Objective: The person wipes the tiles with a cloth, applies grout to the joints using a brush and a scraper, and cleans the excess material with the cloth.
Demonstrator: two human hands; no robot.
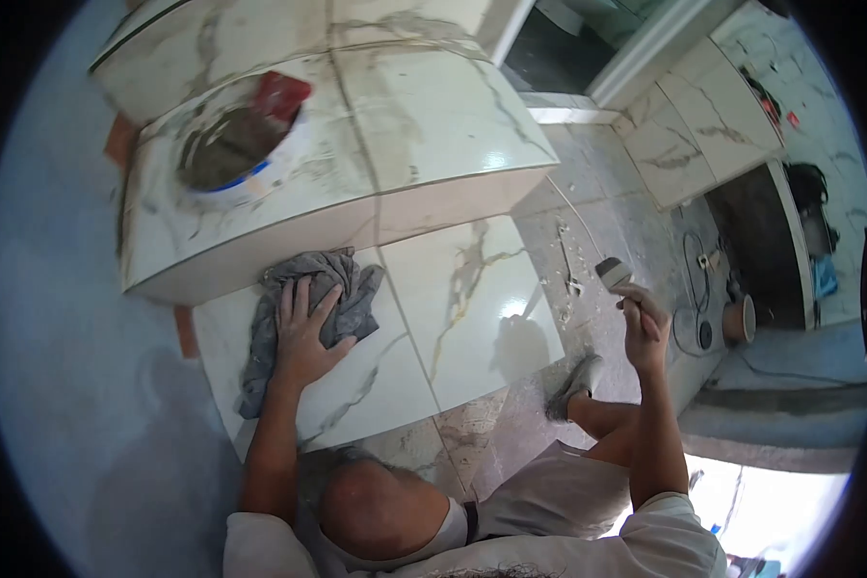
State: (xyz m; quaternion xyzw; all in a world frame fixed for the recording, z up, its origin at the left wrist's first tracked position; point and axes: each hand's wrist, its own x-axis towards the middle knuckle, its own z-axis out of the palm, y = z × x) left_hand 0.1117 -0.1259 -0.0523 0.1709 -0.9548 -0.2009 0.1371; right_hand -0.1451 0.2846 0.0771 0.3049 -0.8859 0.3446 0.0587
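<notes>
My left hand [306,337] lies with fingers spread on a crumpled grey cloth [356,306], pressing it onto a marble-patterned tile step [467,318]. The cloth is bunched against the riser, and one end trails down the tile. Off the step's right side, my right hand [643,318] is closed round the handle of a mallet [614,273]. Its pale, dark-banded head is raised above the floor, apart from the tiles.
On the higher step stands a white bucket [250,180] of grey paste with a red object [282,94] at its rim. A blue wall [58,318] borders the left. Cables [689,332] and a round pot [739,319] lie on the right-hand floor [597,183], near a doorway.
</notes>
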